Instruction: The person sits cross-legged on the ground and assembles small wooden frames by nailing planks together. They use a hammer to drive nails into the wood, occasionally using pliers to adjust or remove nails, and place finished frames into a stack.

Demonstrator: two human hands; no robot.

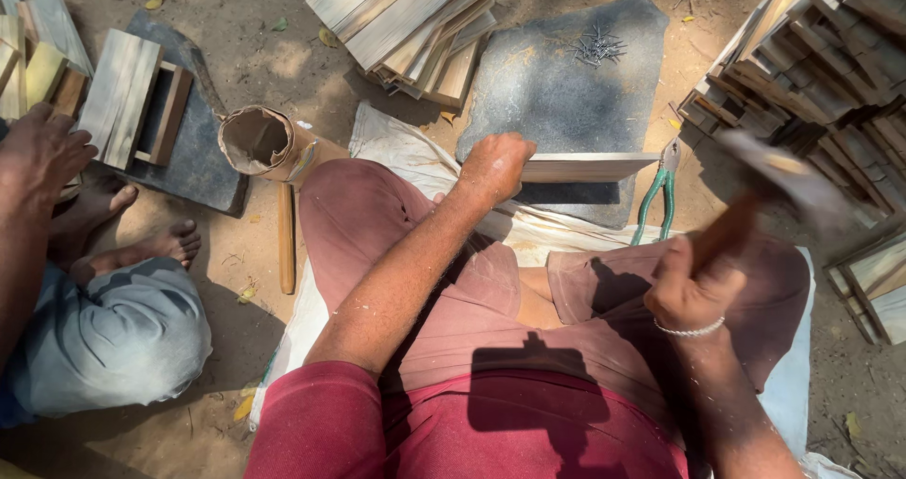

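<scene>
Left hand point(494, 166) steadies a wooden slat point(585, 167); right hand point(692, 290) grips a hammer point(755, 201) (blurred).

Motion-blurred hammer head point(788, 179)

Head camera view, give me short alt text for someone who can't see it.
A seated person's left hand steadies a wooden slat on a dark stone slab while the right hand holds a motion-blurred hammer; nails lie on the slab.
</scene>
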